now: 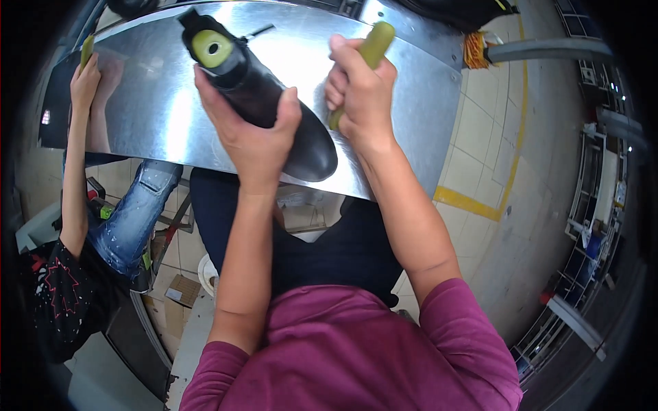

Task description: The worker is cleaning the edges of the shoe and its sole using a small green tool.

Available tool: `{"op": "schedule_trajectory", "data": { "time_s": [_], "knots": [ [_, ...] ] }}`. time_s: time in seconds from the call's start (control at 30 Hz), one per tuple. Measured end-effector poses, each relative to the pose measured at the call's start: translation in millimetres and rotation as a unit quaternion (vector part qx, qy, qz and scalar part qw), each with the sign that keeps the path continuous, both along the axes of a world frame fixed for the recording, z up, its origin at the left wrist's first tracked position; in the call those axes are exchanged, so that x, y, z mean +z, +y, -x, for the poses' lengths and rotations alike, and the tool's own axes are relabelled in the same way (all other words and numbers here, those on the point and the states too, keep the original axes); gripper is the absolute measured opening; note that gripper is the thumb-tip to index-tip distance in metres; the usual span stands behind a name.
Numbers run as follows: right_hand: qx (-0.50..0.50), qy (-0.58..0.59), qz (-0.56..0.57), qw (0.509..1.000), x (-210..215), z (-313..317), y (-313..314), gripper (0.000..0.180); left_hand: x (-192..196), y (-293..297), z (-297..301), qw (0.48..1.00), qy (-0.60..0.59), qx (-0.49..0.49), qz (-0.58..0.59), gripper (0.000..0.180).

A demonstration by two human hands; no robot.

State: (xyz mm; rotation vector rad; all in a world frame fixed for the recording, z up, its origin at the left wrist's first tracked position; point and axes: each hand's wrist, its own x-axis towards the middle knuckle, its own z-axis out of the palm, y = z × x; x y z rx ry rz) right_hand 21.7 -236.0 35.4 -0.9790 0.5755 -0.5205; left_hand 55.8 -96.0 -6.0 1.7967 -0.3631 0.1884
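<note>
Two hands work over a shiny metal bench (411, 123) in the head view, and both are ours. Our left hand (250, 130) is closed around the middle of a black shoe (274, 103), with the thumb on one side and the fingers (209, 92) wrapped over the other side. The shoe lies on the bench with its toe toward us and its opening away from us. Inside the opening we see a yellow-green form (211, 48) with a small hole in its top. Our right hand (360, 92) is shut in a fist around a yellow-green handle (373, 44); the upper end of the handle stands out above the fist and a short piece shows below it, just beside the shoe. We cannot tell what kind of tool it is.

At the left edge of the bench, another person's hand (83, 79) rests against the metal and holds a small yellow-green thing (87, 49), well apart from our hands. This person wears a black sleeve (58, 288) and faded blue jeans (133, 212). Below the bench we see our dark trousers (322, 253) and our purple shirt (356, 349). On the right, the floor (480, 151) has pale tiles with a yellow line.
</note>
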Motion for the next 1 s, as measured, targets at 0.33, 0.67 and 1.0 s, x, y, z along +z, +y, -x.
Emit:
{"op": "schedule_trajectory", "data": {
  "time_s": [0.33,0.67,1.0],
  "knots": [
    [-0.010,-0.010,0.064,0.998,6,93,0,0.021,35,-15,0,0.977,0.101,0.021,0.187,0.061],
    [0.001,-0.069,-0.113,0.991,43,81,33,0.016,21,10,-2,0.951,0.105,-0.027,0.289,0.040],
    [-0.062,-0.025,-0.101,0.993,41,59,58,0.023,3,14,-5,0.931,0.073,0.049,0.353,0.044]
  ]
}}
